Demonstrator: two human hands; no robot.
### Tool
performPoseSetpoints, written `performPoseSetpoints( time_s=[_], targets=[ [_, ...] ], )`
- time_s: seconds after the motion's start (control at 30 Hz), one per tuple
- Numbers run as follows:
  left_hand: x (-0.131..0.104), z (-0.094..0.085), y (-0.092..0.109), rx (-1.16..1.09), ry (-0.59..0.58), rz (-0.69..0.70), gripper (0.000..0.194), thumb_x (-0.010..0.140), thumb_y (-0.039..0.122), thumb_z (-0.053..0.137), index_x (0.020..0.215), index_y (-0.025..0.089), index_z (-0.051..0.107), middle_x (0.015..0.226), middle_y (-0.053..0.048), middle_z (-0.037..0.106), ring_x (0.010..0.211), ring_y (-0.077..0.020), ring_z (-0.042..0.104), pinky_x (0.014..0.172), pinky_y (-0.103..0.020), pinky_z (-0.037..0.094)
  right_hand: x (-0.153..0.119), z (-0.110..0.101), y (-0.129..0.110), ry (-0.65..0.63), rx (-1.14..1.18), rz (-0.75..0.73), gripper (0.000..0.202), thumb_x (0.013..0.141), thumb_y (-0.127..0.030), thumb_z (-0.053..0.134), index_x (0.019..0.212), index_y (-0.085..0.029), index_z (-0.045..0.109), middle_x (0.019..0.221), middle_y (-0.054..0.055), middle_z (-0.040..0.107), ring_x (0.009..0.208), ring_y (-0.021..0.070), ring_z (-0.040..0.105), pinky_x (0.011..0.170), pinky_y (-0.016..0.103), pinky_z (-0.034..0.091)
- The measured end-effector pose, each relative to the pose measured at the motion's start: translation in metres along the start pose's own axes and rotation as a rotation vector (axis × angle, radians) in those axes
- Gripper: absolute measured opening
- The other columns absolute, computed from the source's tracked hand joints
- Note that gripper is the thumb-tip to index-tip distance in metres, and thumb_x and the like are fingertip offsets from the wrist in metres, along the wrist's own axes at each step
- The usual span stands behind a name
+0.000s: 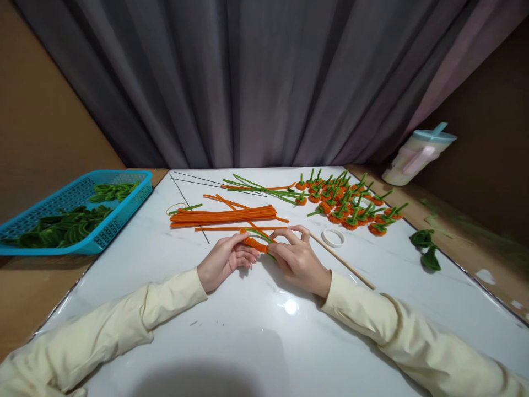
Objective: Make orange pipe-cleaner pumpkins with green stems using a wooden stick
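Between my two hands is a coiled orange pipe cleaner (257,244) with green pipe cleaner strands beside it. My left hand (227,258) pinches its left end between thumb and fingers, the other fingers curled below. At its right end, my right hand (294,256) has its fingertips closed on the piece and a green strand. Just beyond lies a bundle of straight orange pipe cleaners (223,215). Several green pipe cleaners (264,189) lie farther back. To the right, many small orange pumpkin-like pieces with green stems (336,204) stand crowded together.
A blue basket (142,184) of green pieces stands at left. A white ring of tape (333,237) and a wooden stick (343,259) lie near my right hand. Green leaf shapes (430,258) rest at the right edge. A lidded tumbler (417,157) stands at back right, before a grey curtain (264,82).
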State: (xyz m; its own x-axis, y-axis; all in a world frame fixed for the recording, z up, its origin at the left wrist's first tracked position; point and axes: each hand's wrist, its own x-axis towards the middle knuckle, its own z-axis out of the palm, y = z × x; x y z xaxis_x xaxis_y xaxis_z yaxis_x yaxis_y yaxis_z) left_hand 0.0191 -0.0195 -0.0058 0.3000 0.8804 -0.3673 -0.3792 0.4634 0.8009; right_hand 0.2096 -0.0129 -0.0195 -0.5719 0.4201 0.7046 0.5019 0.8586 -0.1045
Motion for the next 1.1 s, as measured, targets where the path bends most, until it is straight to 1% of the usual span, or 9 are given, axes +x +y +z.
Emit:
performPoseSetpoints(
  time_s=[0.17, 0.23, 0.3, 0.4, 0.53, 0.63, 0.83, 0.97, 1.1],
  targets=[
    [-0.0032, 0.0012, 0.0, 0.133, -0.102, 0.057, 0.016, 0.082, 0.028, 0.06, 0.083, 0.012, 0.058, 0.065, -0.003, 0.065, 0.05, -0.008, 0.059, 0.044, -0.014, 0.047, 0.0027, 0.0, -0.0018, -0.006, 0.089, 0.068, 0.015, 0.084, -0.007, 0.045, 0.081, -0.016, 0.058, 0.085, 0.007, 0.065, 0.093, 0.0181, 0.058, 0.087, 0.04, 0.027],
    [-0.0053, 0.0035, -0.0007, 0.224, -0.154, 0.079, 0.019, 0.077, 0.028, 0.066, 0.083, 0.013, 0.057, 0.066, -0.002, 0.064, 0.049, -0.0077, 0.058, 0.043, -0.015, 0.047, 0.0039, 0.0003, -0.0024, -0.013, 0.117, 0.088, 0.015, 0.085, -0.01, 0.045, 0.082, -0.016, 0.059, 0.087, 0.008, 0.064, 0.094, 0.0182, 0.058, 0.087, 0.039, 0.027],
    [-0.0066, 0.0059, -0.0023, 0.288, -0.17, 0.115, 0.025, 0.073, 0.028, 0.07, 0.087, 0.013, 0.056, 0.066, -0.001, 0.064, 0.049, -0.0094, 0.06, 0.042, -0.016, 0.048, 0.0046, 0.0008, -0.0026, -0.018, 0.134, 0.092, 0.015, 0.086, -0.011, 0.045, 0.082, -0.016, 0.059, 0.086, 0.007, 0.065, 0.094, 0.0183, 0.058, 0.087, 0.039, 0.027],
    [-0.0061, 0.0078, -0.0048, 0.313, -0.131, 0.161, 0.029, 0.072, 0.03, 0.071, 0.088, 0.012, 0.056, 0.066, -0.003, 0.065, 0.053, -0.0122, 0.063, 0.045, -0.018, 0.05, 0.0046, 0.0016, -0.0024, -0.031, 0.153, 0.091, 0.015, 0.086, -0.011, 0.046, 0.082, -0.016, 0.059, 0.086, 0.007, 0.065, 0.094, 0.0181, 0.057, 0.087, 0.039, 0.026],
    [-0.0026, 0.0055, -0.0042, 0.287, -0.04, 0.187, 0.027, 0.072, 0.03, 0.072, 0.082, 0.011, 0.055, 0.065, -0.004, 0.065, 0.054, -0.0103, 0.063, 0.051, -0.017, 0.051, 0.0027, 0.0018, -0.0012, -0.043, 0.14, 0.093, 0.016, 0.084, -0.008, 0.046, 0.082, -0.016, 0.059, 0.086, 0.006, 0.066, 0.093, 0.0184, 0.058, 0.088, 0.04, 0.026],
    [-0.0015, 0.0039, -0.0022, 0.269, -0.013, 0.187, 0.027, 0.071, 0.029, 0.072, 0.081, 0.011, 0.055, 0.065, -0.003, 0.065, 0.053, -0.0096, 0.062, 0.05, -0.016, 0.051, 0.0012, 0.0011, -0.0006, -0.035, 0.129, 0.099, 0.015, 0.084, -0.009, 0.046, 0.083, -0.016, 0.059, 0.087, 0.007, 0.066, 0.092, 0.0182, 0.058, 0.087, 0.04, 0.027],
    [-0.004, 0.0078, -0.0044, 0.23, -0.014, 0.173, 0.029, 0.068, 0.028, 0.075, 0.081, 0.011, 0.054, 0.063, -0.004, 0.067, 0.056, -0.012, 0.064, 0.055, -0.019, 0.053, 0.0026, 0.0012, -0.0052, -0.018, 0.057, 0.062, 0.016, 0.085, -0.009, 0.045, 0.081, -0.016, 0.059, 0.084, 0.006, 0.066, 0.092, 0.0189, 0.058, 0.087, 0.04, 0.028],
    [-0.0055, 0.0096, -0.0069, 0.261, -0.048, 0.196, 0.029, 0.07, 0.029, 0.074, 0.083, 0.012, 0.054, 0.063, -0.004, 0.067, 0.056, -0.012, 0.064, 0.056, -0.02, 0.053, 0.0046, 0.0012, -0.0086, -0.012, 0.037, 0.04, 0.019, 0.082, -0.005, 0.043, 0.08, -0.017, 0.057, 0.079, 0.005, 0.066, 0.094, 0.0192, 0.057, 0.085, 0.039, 0.028],
    [-0.0065, 0.0077, -0.0014, 0.299, -0.098, 0.171, 0.028, 0.074, 0.034, 0.069, 0.085, 0.012, 0.055, 0.065, -0.004, 0.065, 0.057, -0.0147, 0.065, 0.047, -0.019, 0.05, 0.0035, -0.0008, -0.0076, -0.006, -0.012, -0.055, 0.021, 0.077, 0.0, 0.042, 0.079, -0.017, 0.055, 0.073, 0.003, 0.066, 0.096, 0.0195, 0.056, 0.088, 0.04, 0.027]
  ],
)
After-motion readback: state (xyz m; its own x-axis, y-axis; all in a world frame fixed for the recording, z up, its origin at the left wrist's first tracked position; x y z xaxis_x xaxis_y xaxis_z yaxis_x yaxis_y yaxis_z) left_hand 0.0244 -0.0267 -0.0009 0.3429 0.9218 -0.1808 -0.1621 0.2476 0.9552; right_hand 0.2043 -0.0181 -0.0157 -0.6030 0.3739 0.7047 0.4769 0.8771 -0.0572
